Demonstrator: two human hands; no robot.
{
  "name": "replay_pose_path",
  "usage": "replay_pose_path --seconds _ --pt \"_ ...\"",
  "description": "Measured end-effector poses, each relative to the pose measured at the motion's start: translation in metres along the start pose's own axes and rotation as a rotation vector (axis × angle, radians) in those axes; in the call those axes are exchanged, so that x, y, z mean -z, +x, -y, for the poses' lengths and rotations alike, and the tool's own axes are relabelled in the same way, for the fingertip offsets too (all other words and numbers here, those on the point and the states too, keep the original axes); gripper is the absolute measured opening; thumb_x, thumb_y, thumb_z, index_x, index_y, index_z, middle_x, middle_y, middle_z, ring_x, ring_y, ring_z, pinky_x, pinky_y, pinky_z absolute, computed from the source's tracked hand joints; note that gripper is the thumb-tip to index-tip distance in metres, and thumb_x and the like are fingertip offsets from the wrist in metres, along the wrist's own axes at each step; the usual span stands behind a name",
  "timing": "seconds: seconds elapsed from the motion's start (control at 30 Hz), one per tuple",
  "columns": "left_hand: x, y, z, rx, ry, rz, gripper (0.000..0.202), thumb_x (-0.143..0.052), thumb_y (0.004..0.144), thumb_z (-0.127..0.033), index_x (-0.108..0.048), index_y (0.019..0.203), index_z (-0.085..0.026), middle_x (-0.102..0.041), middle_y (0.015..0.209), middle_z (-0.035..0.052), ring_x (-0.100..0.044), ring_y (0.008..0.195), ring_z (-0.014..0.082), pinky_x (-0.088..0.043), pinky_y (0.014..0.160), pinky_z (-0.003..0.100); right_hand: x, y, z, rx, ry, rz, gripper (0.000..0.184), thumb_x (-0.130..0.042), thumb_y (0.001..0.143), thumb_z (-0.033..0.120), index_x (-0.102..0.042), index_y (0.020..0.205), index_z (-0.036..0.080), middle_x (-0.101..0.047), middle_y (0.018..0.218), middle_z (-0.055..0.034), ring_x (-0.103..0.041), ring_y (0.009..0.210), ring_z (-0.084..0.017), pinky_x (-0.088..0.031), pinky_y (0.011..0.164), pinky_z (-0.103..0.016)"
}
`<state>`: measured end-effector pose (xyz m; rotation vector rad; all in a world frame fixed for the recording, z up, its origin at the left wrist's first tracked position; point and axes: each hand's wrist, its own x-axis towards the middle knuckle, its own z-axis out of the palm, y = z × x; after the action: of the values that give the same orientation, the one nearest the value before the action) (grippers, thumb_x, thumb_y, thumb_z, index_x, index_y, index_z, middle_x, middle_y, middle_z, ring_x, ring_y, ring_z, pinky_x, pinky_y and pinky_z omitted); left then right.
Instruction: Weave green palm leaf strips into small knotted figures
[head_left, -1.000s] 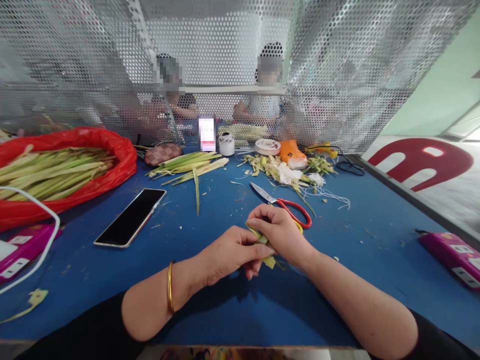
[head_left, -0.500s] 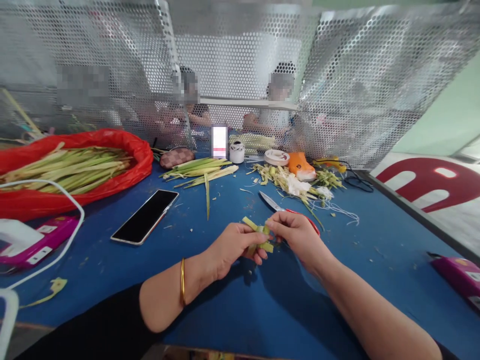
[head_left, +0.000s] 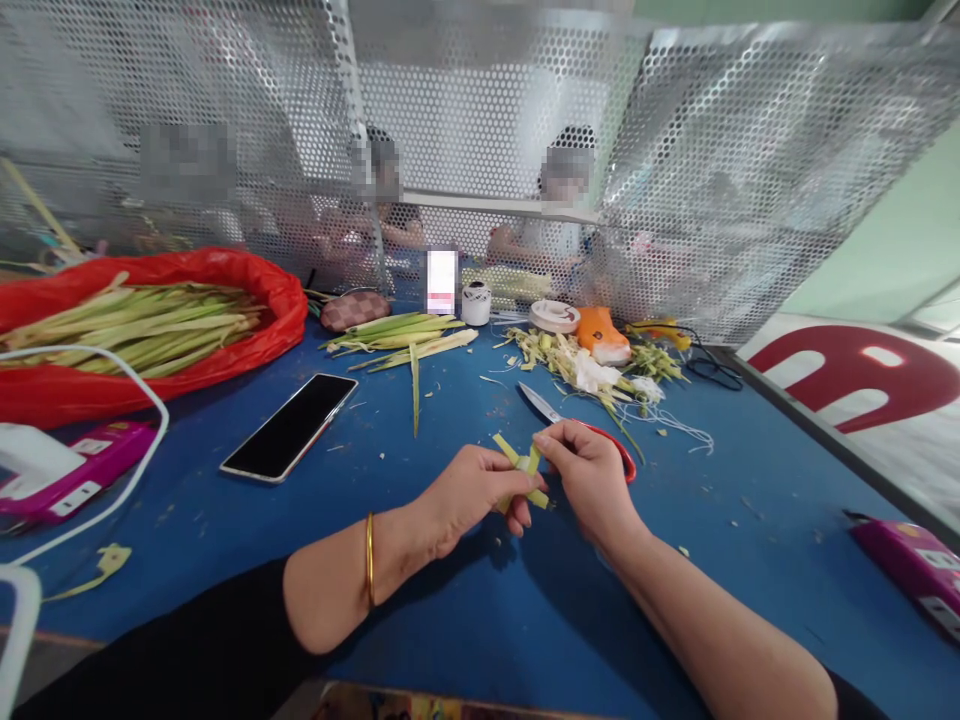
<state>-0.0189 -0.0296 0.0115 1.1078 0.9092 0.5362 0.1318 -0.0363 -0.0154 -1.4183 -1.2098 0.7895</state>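
Observation:
Between my hands is a small folded piece of green leaf strips [head_left: 523,462], its flat ends sticking out several ways. My left hand [head_left: 484,487], below a gold bangle, is closed on it with the thumb pressed on top. My right hand [head_left: 581,462] pinches one upright strip end between thumb and fingertips. Just beyond my right hand lie scissors [head_left: 538,402] with red handles, partly hidden by that hand. A single narrow leaf strip [head_left: 415,390] lies on the blue table [head_left: 442,620], near a pile of long green leaves [head_left: 394,335].
On the left are a red bag [head_left: 281,325] of long leaves, a phone [head_left: 292,428] and a magenta power strip [head_left: 94,470]. Leaf scraps [head_left: 559,355], a tape roll [head_left: 555,316] and an orange packet [head_left: 602,335] lie at the back right. Behind a perforated metal screen [head_left: 472,110] sit other people.
My right hand has drawn one strip end upward, away from the folded piece, so it stands up more. My left hand keeps its hold. The view has shifted slightly.

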Motion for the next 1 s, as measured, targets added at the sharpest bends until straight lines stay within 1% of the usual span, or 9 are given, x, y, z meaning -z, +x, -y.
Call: replay_pose_path --seconds 0.13,0.27,0.3,0.37,0.47,0.53,0.63,0.77,1.0 --pt "0.003 0.003 0.001 -0.046 -0.064 -0.061 0.023 -0.071 0.068 -0.031 -0.072 0.075 -0.009 -0.063 0.051 0.0037 -0.057 0.047 0.0121 -0.047 0.057 0.026 0.006 0.005 0.006 -0.033 0.024 0.036 0.025 -0.065 0.075 0.042 -0.063 0.07 0.018 -0.052 0.057 0.0025 -0.044 0.055 -0.013 -0.035 0.054 -0.026" --pt "0.011 0.006 -0.005 -0.089 -0.233 -0.247 0.031 -0.076 0.068 -0.035 -0.074 0.087 -0.01 -0.069 0.063 0.006 -0.064 0.063 0.0136 -0.049 0.071 0.025 0.015 0.004 0.015 0.012 0.019 -0.079 0.031 -0.062 0.078 0.05 -0.066 0.082 0.019 -0.061 0.071 -0.0012 -0.054 0.064 -0.016 -0.042 0.062 -0.028" --pt "0.012 0.007 -0.006 -0.112 -0.27 -0.282 0.033 -0.076 0.069 -0.036 -0.074 0.089 -0.011 -0.07 0.067 0.0064 -0.065 0.068 0.014 -0.048 0.074 0.025 0.015 0.001 0.017 0.02 -0.009 -0.053 0.033 -0.061 0.079 0.051 -0.065 0.076 0.019 -0.06 0.066 -0.0008 -0.053 0.062 -0.016 -0.041 0.06 -0.027" --pt "0.014 0.006 -0.008 -0.171 -0.325 -0.317 0.035 -0.076 0.069 -0.038 -0.073 0.092 -0.012 -0.072 0.074 0.0072 -0.066 0.075 0.0149 -0.048 0.075 0.025 0.01 -0.006 0.02 -0.018 -0.041 0.136 0.038 -0.063 0.078 0.053 -0.063 0.062 0.018 -0.057 0.056 -0.0008 -0.051 0.055 -0.015 -0.04 0.056 -0.028" --pt "0.011 0.005 -0.006 -0.207 -0.361 -0.233 0.034 -0.076 0.068 -0.037 -0.073 0.092 -0.013 -0.071 0.078 0.0071 -0.062 0.067 0.0142 -0.046 0.061 0.025 -0.005 -0.017 0.022 -0.099 0.054 0.356 0.038 -0.07 0.07 0.053 -0.069 0.066 0.016 -0.066 0.065 -0.0049 -0.059 0.062 -0.019 -0.046 0.062 -0.03" --pt "0.008 0.005 -0.005 -0.213 -0.353 -0.135 0.028 -0.076 0.067 -0.032 -0.073 0.087 -0.012 -0.069 0.077 0.0067 -0.056 0.06 0.0122 -0.04 0.052 0.023 -0.012 -0.022 0.021 -0.112 0.098 0.329 0.036 -0.072 0.068 0.052 -0.071 0.067 0.016 -0.069 0.069 -0.0065 -0.061 0.067 -0.02 -0.047 0.065 -0.031" --pt "0.005 0.004 -0.005 -0.245 -0.305 -0.056 0.019 -0.073 0.07 -0.027 -0.072 0.079 -0.011 -0.066 0.073 0.0061 -0.051 0.058 0.0096 -0.036 0.051 0.022 -0.016 -0.025 0.019 -0.134 0.17 0.263 0.034 -0.072 0.07 0.049 -0.073 0.065 0.015 -0.07 0.067 -0.0069 -0.062 0.068 -0.02 -0.048 0.069 -0.032" --pt "0.004 0.002 -0.009 -0.269 -0.255 -0.048 0.018 -0.071 0.073 -0.029 -0.072 0.076 -0.011 -0.066 0.071 0.0051 -0.046 0.055 0.0076 -0.037 0.053 0.022 -0.016 -0.027 0.018 -0.172 0.31 0.257 0.032 -0.07 0.074 0.047 -0.075 0.071 0.015 -0.07 0.069 -0.0071 -0.062 0.066 -0.019 -0.048 0.074 -0.034" --pt "0.003 0.004 -0.009 -0.228 -0.254 -0.088 0.016 -0.074 0.071 -0.027 -0.073 0.078 -0.012 -0.07 0.077 0.0061 -0.057 0.066 0.0123 -0.046 0.066 0.024 -0.021 -0.03 0.016 -0.19 0.352 0.235 0.028 -0.064 0.079 0.041 -0.073 0.067 0.017 -0.067 0.07 -0.005 -0.058 0.075 -0.019 -0.043 0.076 -0.031"
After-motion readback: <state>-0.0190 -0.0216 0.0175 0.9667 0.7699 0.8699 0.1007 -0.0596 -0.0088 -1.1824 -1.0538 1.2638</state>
